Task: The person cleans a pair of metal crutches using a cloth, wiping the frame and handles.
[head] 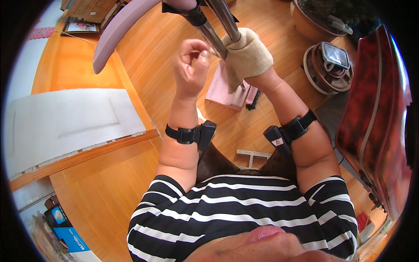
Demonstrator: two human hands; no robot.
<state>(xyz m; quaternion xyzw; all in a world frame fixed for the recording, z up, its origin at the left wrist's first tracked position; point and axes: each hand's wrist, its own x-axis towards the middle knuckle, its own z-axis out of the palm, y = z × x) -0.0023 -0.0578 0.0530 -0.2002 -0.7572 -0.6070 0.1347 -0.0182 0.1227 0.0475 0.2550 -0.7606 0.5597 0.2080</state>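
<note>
My right hand point(260, 72) is mostly covered by a beige cloth point(250, 52), which wraps around the lower part of a shiny metal tube point(226, 19). The hand grips the tube through the cloth, and a loose corner hangs below. To the left, a second metal tube point(211, 37) with a black sleeve point(194, 16) runs down beside it. A mauve curved plastic part point(121, 29) arches from the top of this frame. My left hand point(191, 70) is raised just left of the tubes, fingers loosely curled, a gap inside the thumb, nothing visible in it.
A pink dustpan point(222, 86) and a black-bristled brush point(252, 101) lie on the wooden floor point(157, 62) below. At right stand a plant pot point(304, 19), stacked saucers with a clear container point(335, 55), and a glossy red case point(363, 108). A white panel point(72, 118) rests at left.
</note>
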